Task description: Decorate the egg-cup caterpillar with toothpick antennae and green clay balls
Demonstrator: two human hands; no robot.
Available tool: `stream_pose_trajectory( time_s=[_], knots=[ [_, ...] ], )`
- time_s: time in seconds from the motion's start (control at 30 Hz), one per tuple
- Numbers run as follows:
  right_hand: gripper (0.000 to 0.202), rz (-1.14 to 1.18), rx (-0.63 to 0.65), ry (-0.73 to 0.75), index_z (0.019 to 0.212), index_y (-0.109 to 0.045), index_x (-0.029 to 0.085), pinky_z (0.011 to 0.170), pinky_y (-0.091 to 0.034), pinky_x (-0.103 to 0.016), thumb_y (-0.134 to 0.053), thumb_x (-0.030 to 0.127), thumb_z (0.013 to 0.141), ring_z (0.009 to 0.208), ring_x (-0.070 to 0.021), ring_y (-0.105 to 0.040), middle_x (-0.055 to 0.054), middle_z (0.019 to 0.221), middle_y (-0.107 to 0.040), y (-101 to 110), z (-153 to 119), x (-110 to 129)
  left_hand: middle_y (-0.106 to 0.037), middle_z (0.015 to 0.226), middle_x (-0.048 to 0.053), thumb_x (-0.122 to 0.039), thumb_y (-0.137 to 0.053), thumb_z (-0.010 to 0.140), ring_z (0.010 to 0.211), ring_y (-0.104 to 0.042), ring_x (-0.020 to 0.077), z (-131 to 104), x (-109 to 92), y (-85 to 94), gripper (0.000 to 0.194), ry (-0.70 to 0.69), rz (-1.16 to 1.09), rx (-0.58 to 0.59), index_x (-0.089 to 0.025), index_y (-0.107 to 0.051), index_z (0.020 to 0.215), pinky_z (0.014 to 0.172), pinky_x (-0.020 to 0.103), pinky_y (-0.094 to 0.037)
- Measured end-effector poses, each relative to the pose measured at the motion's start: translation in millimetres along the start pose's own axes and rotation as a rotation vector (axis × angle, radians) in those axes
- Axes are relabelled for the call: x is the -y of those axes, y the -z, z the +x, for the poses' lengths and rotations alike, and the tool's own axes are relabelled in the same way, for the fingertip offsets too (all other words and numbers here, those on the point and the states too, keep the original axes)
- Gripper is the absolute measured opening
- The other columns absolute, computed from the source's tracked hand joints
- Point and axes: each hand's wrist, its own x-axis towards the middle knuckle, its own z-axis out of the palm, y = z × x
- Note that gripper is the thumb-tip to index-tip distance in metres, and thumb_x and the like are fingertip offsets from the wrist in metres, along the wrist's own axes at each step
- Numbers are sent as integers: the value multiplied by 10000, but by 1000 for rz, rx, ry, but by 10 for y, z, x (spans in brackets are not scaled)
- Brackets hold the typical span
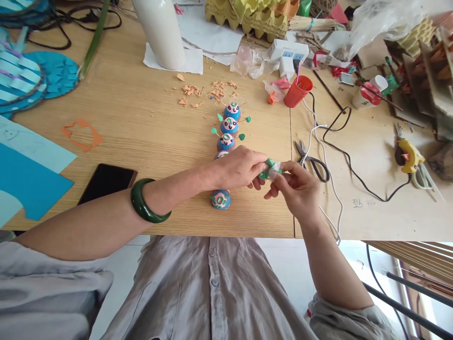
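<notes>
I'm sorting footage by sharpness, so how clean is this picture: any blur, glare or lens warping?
Head view: the green piece between the left hand and right hand looks smeared, its details unreadable; the bracelet carries small highlights; the floor is pale, nearly washed out; shadows on the table are soft; the sleeves look stretched toward the edges.

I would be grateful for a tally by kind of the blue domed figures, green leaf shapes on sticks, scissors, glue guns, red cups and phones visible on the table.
Blue domed figures: 5, though the left arm may hide more
Green leaf shapes: 4
Scissors: 1
Glue gun: 1
Red cup: 1
Phone: 1
Total in sight: 13
</notes>
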Motion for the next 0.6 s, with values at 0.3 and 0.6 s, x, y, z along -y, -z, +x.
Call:
stream_pose_trajectory(
  time_s=[0.3, 0.6],
  knots=[
    [226, 439, -121, -163, 853, -590, 246, 524, -601, -175, -764, 388, 827, 557, -36, -532, 45, 890, -650, 231, 62, -71, -695, 765, 29, -86, -493, 951, 733, -770, 155, -30, 51, 2, 181, 96, -288, -168, -127, -598, 810, 615, 211, -621],
    [344, 498, -79, -306, 832, -678, 207, 618, -668, -249, -764, 538, 798, 642, -126, -723, -12, 780, -758, 237, 175, -264, -708, 722, 31, -68, -531, 927, 677, -746, 137, -59, 26, 54, 167, 140, -344, -174, -109, -649, 816, 625, 220, -620]
  ],
)
